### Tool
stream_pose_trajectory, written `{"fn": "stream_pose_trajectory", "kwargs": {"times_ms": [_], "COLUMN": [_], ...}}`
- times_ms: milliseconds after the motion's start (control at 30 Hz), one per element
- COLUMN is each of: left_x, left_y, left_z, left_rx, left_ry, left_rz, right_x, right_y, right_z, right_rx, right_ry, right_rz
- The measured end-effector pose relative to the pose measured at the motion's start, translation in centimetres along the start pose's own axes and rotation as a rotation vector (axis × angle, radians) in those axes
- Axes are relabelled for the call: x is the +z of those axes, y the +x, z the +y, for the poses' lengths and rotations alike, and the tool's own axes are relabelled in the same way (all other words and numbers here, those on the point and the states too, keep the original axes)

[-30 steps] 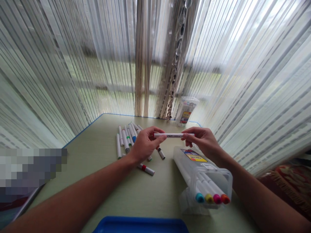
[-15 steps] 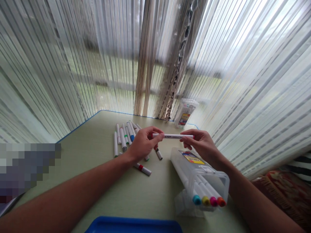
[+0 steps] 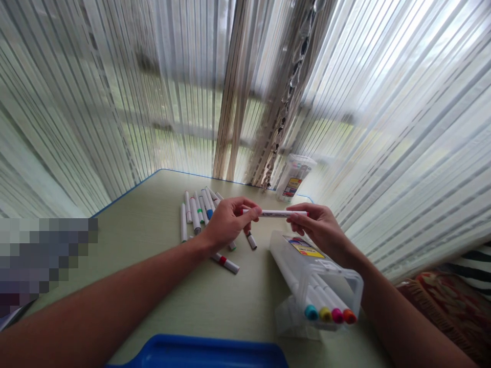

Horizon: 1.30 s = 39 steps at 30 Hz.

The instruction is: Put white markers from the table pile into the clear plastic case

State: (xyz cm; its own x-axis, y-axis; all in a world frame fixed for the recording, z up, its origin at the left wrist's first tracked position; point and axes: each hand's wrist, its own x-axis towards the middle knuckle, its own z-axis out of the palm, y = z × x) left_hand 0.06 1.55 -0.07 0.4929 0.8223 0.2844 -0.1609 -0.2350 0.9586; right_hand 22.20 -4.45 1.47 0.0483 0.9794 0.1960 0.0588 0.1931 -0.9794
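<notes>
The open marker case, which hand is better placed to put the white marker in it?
Probably the right hand: it looks closer to the open marker case, while the left hand is nearer the loose markers. Both hold the white marker.

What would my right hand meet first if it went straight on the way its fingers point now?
Most likely the left hand, which holds the other end of the white marker that the right hand also grips, though depth is hard to judge.
</notes>
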Motion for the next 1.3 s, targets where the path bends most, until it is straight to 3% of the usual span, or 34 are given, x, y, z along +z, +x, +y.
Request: {"fn": "stream_pose_trajectory", "kwargs": {"times_ms": [500,867,1133,1300], "left_x": [0.11,-0.14,-0.58,-0.39], "left_y": [0.00,0.12,0.04,0.00], "left_z": [0.39,0.27,0.03,0.26], "left_rx": [-0.097,-0.113,-0.047,-0.059], "left_ry": [-0.166,-0.120,0.044,0.016], "left_rz": [0.021,-0.008,-0.058,-0.034], "right_x": [0.12,-0.25,-0.84,-0.76], "right_y": [-0.02,-0.01,0.35,0.25], "right_z": [-0.25,-0.31,0.51,0.47], "right_rx": [0.055,0.045,-0.022,-0.005], "right_ry": [0.087,0.070,0.002,0.024], "right_rz": [0.040,0.023,0.002,0.011]}}
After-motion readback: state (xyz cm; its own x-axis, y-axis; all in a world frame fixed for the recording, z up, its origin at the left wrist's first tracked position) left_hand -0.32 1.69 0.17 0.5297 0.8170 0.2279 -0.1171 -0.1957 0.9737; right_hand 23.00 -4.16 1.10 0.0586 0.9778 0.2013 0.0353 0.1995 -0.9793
